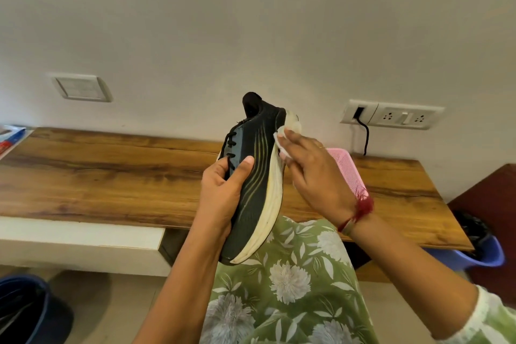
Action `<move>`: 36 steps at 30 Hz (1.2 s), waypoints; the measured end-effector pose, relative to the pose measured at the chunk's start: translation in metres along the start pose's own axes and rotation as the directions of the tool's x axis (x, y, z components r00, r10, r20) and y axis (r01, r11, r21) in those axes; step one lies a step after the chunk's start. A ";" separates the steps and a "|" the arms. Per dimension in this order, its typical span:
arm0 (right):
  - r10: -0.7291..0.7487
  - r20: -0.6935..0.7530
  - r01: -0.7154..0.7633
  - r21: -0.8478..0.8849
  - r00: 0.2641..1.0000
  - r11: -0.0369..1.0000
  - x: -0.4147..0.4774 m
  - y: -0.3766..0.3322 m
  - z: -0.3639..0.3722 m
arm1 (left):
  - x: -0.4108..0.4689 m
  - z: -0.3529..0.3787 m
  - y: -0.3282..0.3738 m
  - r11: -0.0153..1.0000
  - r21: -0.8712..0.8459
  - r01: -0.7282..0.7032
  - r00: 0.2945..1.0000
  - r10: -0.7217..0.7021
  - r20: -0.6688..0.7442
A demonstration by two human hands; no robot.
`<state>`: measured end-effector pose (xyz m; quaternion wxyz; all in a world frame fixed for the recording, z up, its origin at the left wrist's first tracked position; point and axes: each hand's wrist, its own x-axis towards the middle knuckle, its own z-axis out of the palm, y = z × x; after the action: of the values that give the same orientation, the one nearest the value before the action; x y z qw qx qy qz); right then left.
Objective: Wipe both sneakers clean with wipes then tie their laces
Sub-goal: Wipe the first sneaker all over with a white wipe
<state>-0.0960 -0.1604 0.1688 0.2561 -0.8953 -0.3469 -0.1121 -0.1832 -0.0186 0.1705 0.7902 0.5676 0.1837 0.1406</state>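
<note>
Task early on by judgement: clasping sneaker (258,153) aloft before counter (111,176) with left grip (223,190) curled round its middle, pressing wipe (280,139) on pale sole (275,190) with flat-fingered right grip (312,173), leaving second sneaker, unseen, and lace-tying for later.

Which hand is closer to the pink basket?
Right. The right hand, pressing a wipe, is beside the pink basket; the left hand grips the sneaker farther left.
</note>
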 end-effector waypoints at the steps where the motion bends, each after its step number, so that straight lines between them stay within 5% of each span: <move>1: -0.010 0.005 0.010 0.015 1.000 1.000 -0.006 -0.004 0.000 | 0.000 0.001 0.000 1.000 -0.006 -0.004 1.000 0.004 0.000; 11: -0.059 0.042 0.057 0.052 0.997 0.997 -0.049 -0.042 -0.002 | 0.001 -0.001 0.002 0.997 -0.013 -0.081 0.996 0.080 -0.026; 20: -0.163 0.051 0.170 -0.296 0.985 0.940 -0.084 -0.070 -0.003 | 0.006 0.001 -0.007 0.996 -0.071 -0.048 0.998 0.045 -0.054; 24: -0.334 0.162 0.370 -0.346 0.929 0.862 -0.105 -0.072 0.002 | 0.007 0.001 -0.011 0.998 -0.043 -0.036 0.998 0.034 -0.052; 27: -0.488 0.239 0.524 -0.119 0.839 0.843 -0.103 -0.063 -0.002 | 0.009 -0.001 -0.014 0.999 0.017 -0.051 0.998 0.052 -0.040; 29: -0.470 0.134 0.439 0.204 0.873 0.875 -0.092 -0.050 -0.010 | 0.010 -0.004 -0.016 0.997 0.051 -0.063 0.997 0.065 -0.032; 32: -0.120 -0.100 0.156 0.604 0.988 0.782 -0.058 -0.035 -0.033 | 0.011 -0.009 -0.017 0.992 0.102 -0.077 0.997 0.075 0.024; 34: 0.126 -0.179 0.058 0.765 0.976 0.641 -0.025 -0.023 -0.045 | 0.009 -0.010 -0.015 0.990 0.116 -0.081 0.994 0.071 0.087; 36: 0.162 -0.296 0.115 0.732 0.941 0.671 0.008 -0.017 -0.054 | 0.006 -0.009 -0.012 0.989 0.105 -0.104 0.983 0.086 0.163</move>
<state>-0.1033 -0.1738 0.2236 0.6534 -0.6856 -0.3016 -0.1094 -0.1816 -0.0126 0.1554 0.7611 0.6291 0.1005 0.1221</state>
